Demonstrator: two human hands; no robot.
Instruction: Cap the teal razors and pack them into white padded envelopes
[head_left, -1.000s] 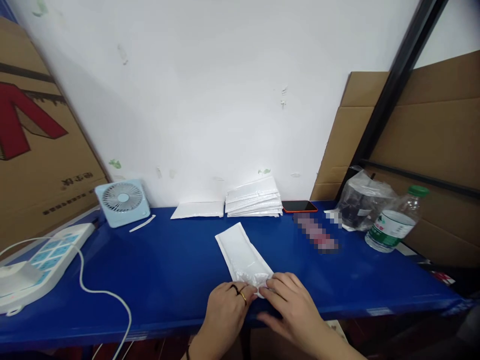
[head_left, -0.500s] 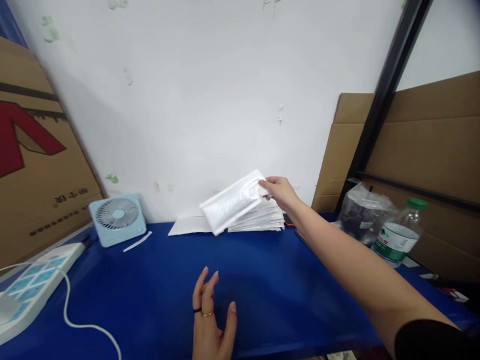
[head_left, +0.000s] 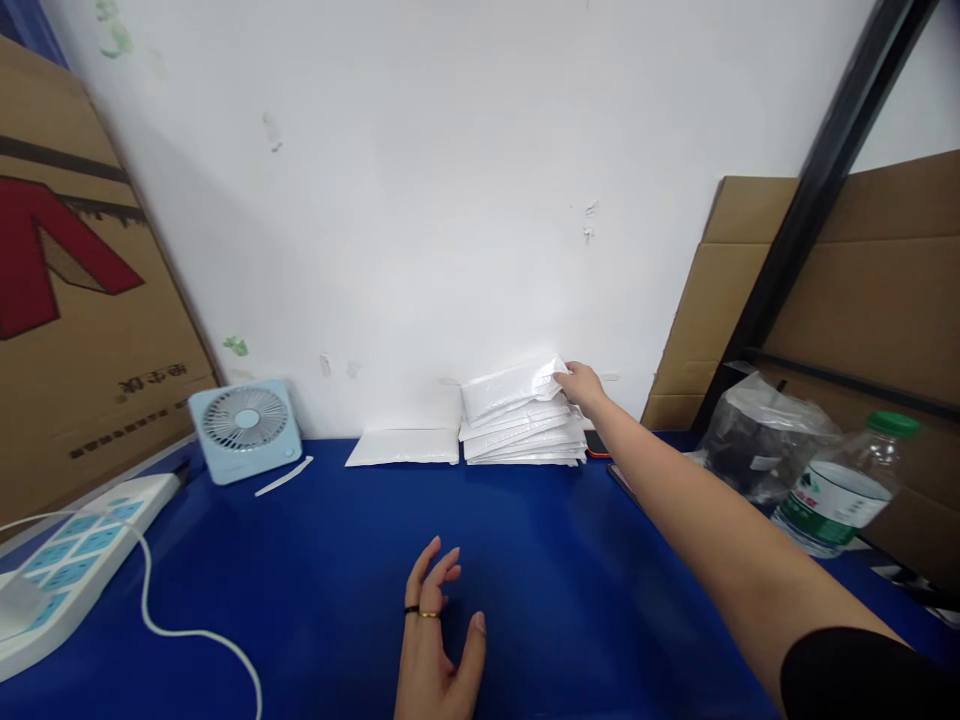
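Note:
My right hand (head_left: pixel 581 388) reaches far forward and pinches the right end of a white plastic packet (head_left: pixel 512 388). That packet lies slightly tilted over a stack of similar white packets (head_left: pixel 523 440) against the wall. To the left of the stack lies a flat white packet (head_left: pixel 405 447). My left hand (head_left: pixel 442 635), with a black ring and a gold ring, hovers over the near part of the blue table (head_left: pixel 330 570). Its fingers are apart and loosely bent, and it holds nothing.
A light blue fan (head_left: pixel 246 430) and a white strip (head_left: pixel 284 476) are at the left, near a power strip (head_left: pixel 82 560) with a white cable. On the right stand a bagged cup (head_left: pixel 761 435) and a green-capped bottle (head_left: pixel 844 490). Cardboard (head_left: pixel 97 330) flanks the left side.
My right hand has carried the packet to the right and brought it onto the stack. My left hand stays open near the front, and the view has shifted slightly.

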